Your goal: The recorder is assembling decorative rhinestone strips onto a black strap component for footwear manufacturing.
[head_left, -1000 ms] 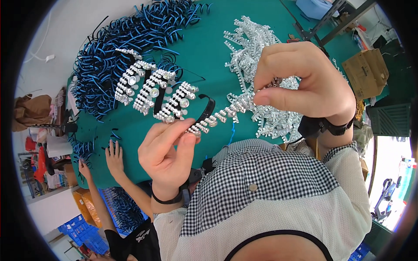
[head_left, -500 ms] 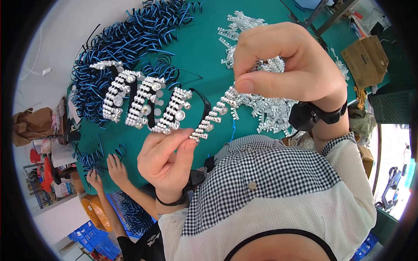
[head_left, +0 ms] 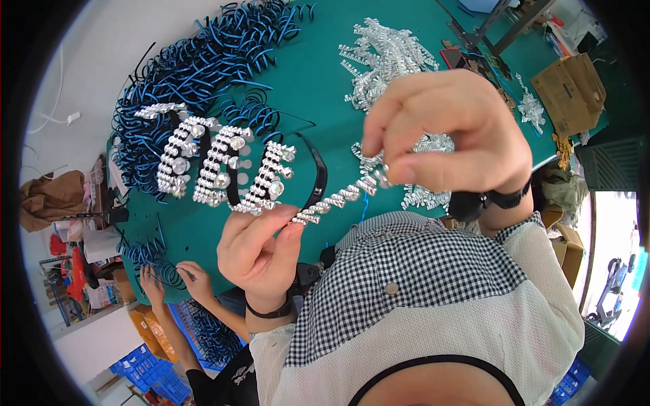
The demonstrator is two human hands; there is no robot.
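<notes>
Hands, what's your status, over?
Left hand pinching one end of rhinestone strip. Right hand pinching the other. Strip held above the green table. Nothing blocking.

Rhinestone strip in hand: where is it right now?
Head view, centre: the rhinestone strip spans between the left hand and right hand, just right of the decorated headbands.

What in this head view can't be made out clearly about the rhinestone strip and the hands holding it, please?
- Right end of the silver rhinestone strip: hidden under the right hand fingers.
- Left hand grip: the thumb covers the contact, so how the strip sits on the black plastic headband is unclear.
- Single stones on the strip: too small to count.
- Another person's hands at the table edge: what they hold is too small to tell.
</notes>
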